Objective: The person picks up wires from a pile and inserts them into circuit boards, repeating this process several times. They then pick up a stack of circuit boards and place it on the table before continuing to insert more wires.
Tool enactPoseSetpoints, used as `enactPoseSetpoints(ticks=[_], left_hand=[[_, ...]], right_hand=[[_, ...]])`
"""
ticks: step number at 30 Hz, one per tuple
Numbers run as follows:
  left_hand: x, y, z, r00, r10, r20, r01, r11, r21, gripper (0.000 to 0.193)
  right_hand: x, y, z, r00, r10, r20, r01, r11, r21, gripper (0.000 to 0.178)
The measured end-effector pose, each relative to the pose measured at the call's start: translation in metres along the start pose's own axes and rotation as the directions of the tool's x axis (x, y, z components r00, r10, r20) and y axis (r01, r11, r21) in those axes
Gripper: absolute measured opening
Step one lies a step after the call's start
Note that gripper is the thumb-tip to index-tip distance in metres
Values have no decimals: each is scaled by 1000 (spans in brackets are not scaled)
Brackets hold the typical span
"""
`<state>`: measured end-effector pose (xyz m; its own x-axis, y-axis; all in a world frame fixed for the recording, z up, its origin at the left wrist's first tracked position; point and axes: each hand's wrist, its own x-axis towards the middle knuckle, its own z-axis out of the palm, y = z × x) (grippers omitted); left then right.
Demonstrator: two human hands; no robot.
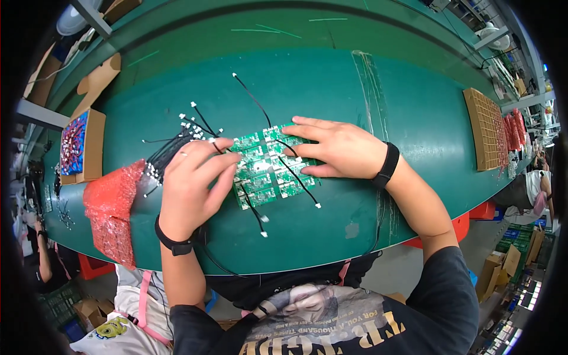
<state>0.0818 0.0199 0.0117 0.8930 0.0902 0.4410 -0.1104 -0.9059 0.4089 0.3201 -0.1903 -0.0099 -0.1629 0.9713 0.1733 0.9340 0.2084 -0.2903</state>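
Observation:
A green panel of joined circuit boards point(255, 155) lies on the green table in front of me. Several short black cables point(299, 180) with white plugs run across it and stick out past its edges. My left hand point(198, 177) is at the panel's left edge, thumb and index fingertips close together. What they pinch is hidden; a black cable passes by the other fingers. My right hand point(340, 147) rests with fingers spread on the panel's right side. A bundle of loose black cables point(168, 148) lies just left of my left hand.
A red bubble-wrap bag point(115, 207) lies at the left, beside an open cardboard box point(94, 145) with red and blue parts. Toward the right end stands a divided cardboard tray point(482, 130). Clear tape point(370, 89) crosses the table. Another person's arm point(44, 257) shows at far left.

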Motion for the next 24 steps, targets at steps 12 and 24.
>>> enactPoseSetpoints(ticks=[12,24], left_hand=[[-5,-3,-3,895,-314,317,340,940,-32,29],[-3,-12,5,895,-265,358,317,944,-93,28]], right_hand=[[0,3,0,1000,6,25,-7,1000,23,43],[-2,5,2,1000,20,13,-21,999,28,43]])
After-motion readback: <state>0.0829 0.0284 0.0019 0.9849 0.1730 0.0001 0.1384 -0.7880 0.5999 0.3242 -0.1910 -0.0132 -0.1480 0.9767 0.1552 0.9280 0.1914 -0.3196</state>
